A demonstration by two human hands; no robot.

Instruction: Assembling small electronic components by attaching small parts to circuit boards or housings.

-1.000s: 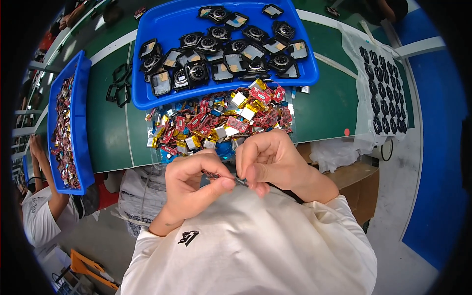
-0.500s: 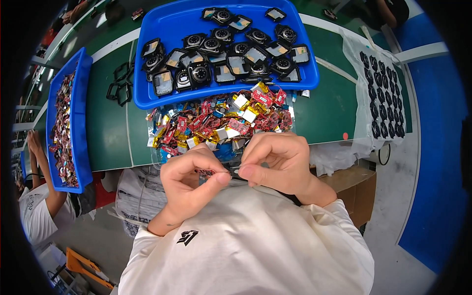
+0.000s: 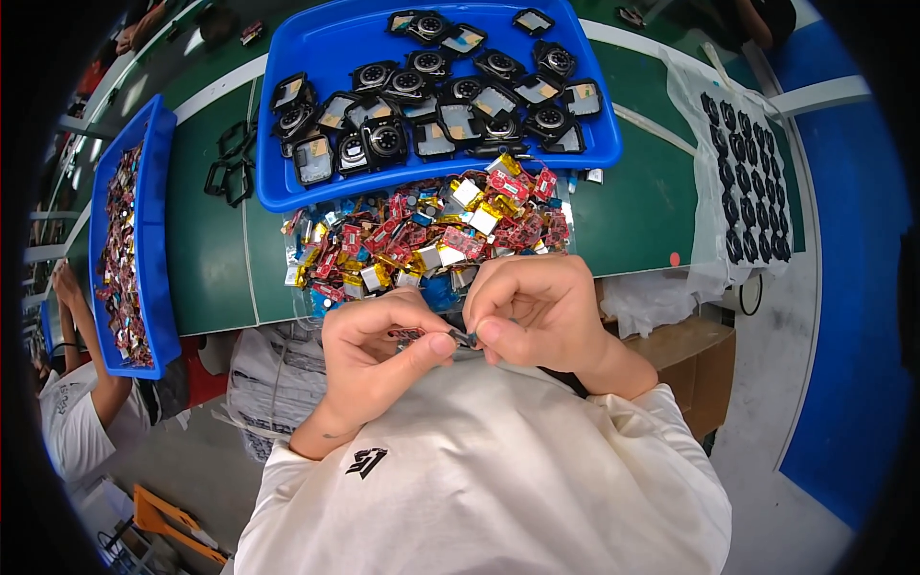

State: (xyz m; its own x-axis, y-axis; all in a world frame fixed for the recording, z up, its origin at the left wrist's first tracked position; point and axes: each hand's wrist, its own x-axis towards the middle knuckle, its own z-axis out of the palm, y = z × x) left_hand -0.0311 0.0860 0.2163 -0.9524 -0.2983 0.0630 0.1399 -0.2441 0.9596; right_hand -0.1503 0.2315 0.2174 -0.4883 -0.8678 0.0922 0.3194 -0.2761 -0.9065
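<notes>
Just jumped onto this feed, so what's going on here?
A person's left hand pinches a small red circuit piece, while the right hand grips a small dark part right beside it; the detail between them is too small to make out. Both hands are in front of the near edge of a green table. On it lies a pile of red boards and silver-and-yellow pieces, and behind that a blue tray holds black watch-like cases.
</notes>
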